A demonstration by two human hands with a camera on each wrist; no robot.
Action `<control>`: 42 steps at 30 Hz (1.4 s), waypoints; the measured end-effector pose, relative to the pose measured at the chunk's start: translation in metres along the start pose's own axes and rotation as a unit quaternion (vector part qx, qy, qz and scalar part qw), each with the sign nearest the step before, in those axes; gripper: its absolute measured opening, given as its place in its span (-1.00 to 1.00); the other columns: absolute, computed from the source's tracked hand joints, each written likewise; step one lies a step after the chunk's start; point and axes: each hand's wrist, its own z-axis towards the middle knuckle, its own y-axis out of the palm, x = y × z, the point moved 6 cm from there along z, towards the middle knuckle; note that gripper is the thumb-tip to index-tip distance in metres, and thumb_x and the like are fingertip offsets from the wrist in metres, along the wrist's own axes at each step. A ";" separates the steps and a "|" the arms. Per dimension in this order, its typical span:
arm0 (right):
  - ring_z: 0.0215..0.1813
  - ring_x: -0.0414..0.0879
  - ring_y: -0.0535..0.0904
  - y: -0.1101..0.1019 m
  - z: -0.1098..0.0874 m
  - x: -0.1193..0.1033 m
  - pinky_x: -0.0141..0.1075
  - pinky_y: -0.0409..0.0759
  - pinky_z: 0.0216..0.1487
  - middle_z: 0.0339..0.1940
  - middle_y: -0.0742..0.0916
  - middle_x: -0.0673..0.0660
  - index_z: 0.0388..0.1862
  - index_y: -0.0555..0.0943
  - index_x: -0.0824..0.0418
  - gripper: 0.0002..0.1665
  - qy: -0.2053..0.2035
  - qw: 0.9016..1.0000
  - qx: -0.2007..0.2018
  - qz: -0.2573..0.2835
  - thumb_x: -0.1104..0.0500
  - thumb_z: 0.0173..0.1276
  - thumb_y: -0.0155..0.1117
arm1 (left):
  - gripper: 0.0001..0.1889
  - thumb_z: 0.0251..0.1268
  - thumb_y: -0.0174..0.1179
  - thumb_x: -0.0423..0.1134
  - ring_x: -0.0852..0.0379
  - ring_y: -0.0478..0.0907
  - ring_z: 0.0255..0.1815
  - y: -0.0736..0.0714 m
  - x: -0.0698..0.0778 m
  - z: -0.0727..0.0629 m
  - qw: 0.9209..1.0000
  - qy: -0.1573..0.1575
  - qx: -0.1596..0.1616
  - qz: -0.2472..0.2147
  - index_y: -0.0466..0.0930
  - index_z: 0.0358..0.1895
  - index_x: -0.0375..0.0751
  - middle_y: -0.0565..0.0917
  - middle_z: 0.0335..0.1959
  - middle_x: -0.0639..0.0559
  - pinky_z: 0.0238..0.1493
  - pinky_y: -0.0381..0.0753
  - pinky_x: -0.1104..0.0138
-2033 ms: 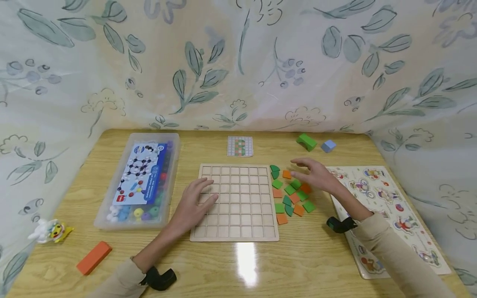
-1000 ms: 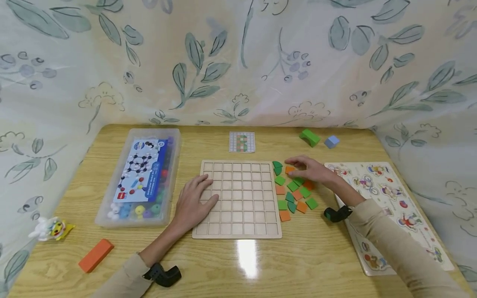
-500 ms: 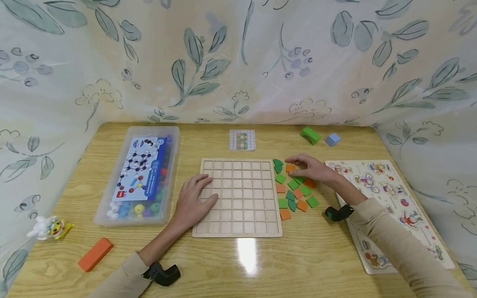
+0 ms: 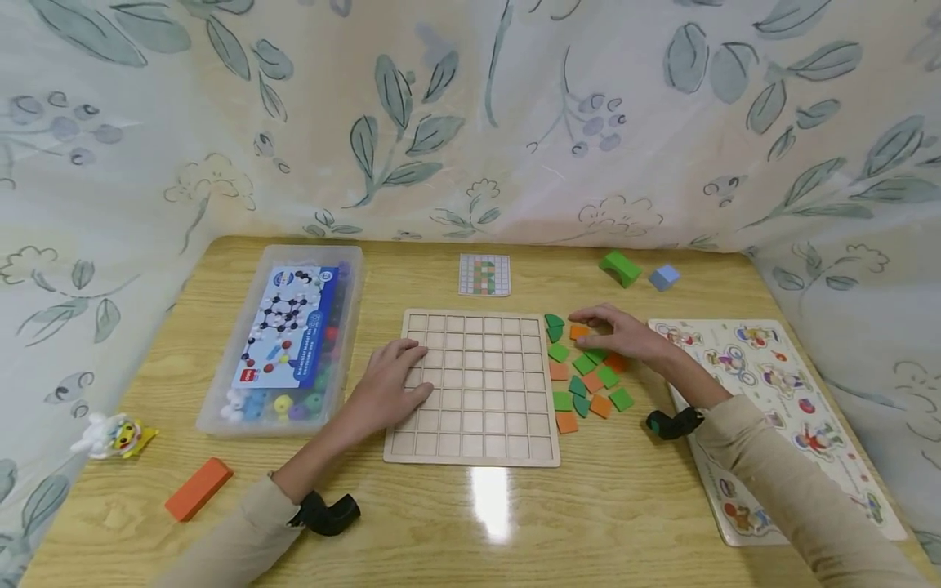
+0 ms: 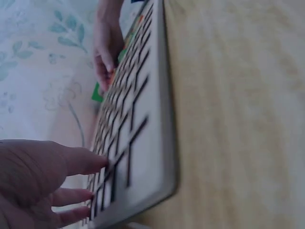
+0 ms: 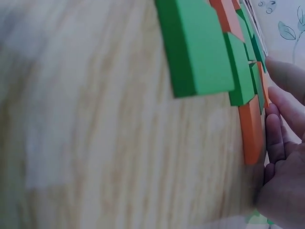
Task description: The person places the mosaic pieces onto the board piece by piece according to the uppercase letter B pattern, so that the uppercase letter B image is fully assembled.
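A square wooden grid board (image 4: 474,388) lies in the middle of the table, its cells bare. My left hand (image 4: 385,384) rests on the board's left edge with fingers spread; the left wrist view shows the thumb and fingertips (image 5: 88,160) over the cells. To the right of the board lies a loose group of flat tiles: orange squares (image 4: 600,406), green squares (image 4: 621,398) and dark green rounded pieces (image 4: 555,320). My right hand (image 4: 625,335) hovers low over the group's far side, thumb and index finger loosely around an orange tile (image 4: 579,332), which lies on the table.
A small pattern card (image 4: 484,275) lies behind the board. Left stands a clear box of molecular model parts (image 4: 279,339), with a toy figure (image 4: 113,436) and red block (image 4: 198,488) nearer. A green arch (image 4: 621,268), blue cube (image 4: 665,278) and picture puzzle board (image 4: 779,408) are right.
My right hand has moved slightly left and lower over the orange tile, then stayed there. The left hand keeps its place on the board. The head view has shifted a little.
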 end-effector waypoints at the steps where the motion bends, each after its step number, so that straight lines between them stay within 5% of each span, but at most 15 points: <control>1: 0.39 0.18 0.22 0.000 0.000 0.000 0.13 0.18 0.38 0.41 0.31 0.26 0.36 0.39 0.15 -0.35 0.000 1.000 0.001 0.000 -0.01 0.36 0.28 | -0.41 0.25 0.24 -0.13 -0.25 0.19 0.41 -0.001 0.002 0.001 1.000 -0.002 -0.011 0.010 0.40 0.34 -0.24 0.33 0.39 -0.21 0.34 0.29 -0.14; 16: 0.32 0.16 0.27 0.004 0.006 0.000 0.07 0.23 0.35 0.34 0.40 0.27 0.33 0.43 0.21 -0.39 -0.018 0.999 0.024 -0.017 0.05 0.36 0.29 | -0.43 0.20 0.31 -0.10 -0.22 0.34 0.26 -0.019 0.003 0.014 0.994 0.006 -0.067 0.090 0.46 0.28 -0.17 0.44 0.26 -0.17 0.22 0.43 -0.10; 27: 0.33 0.18 0.28 0.005 0.001 -0.001 0.11 0.22 0.36 0.34 0.40 0.30 0.32 0.42 0.26 -0.40 -0.032 0.999 0.024 -0.018 0.09 0.37 0.28 | -0.49 0.17 0.33 -0.12 -0.09 0.47 0.04 -0.031 0.001 0.031 0.989 0.053 -0.120 0.064 0.57 0.18 -0.23 0.56 0.05 -0.15 0.08 0.48 0.05; 42: 0.29 0.18 0.31 0.003 -0.002 -0.004 0.09 0.25 0.34 0.31 0.41 0.31 0.31 0.44 0.27 -0.40 -0.026 0.999 0.034 -0.030 0.10 0.34 0.31 | -0.58 0.23 0.33 -0.12 -0.13 0.41 0.29 -0.033 -0.013 0.048 0.986 0.141 -0.093 -0.005 0.61 0.13 -0.15 0.55 0.20 -0.09 0.28 0.40 -0.04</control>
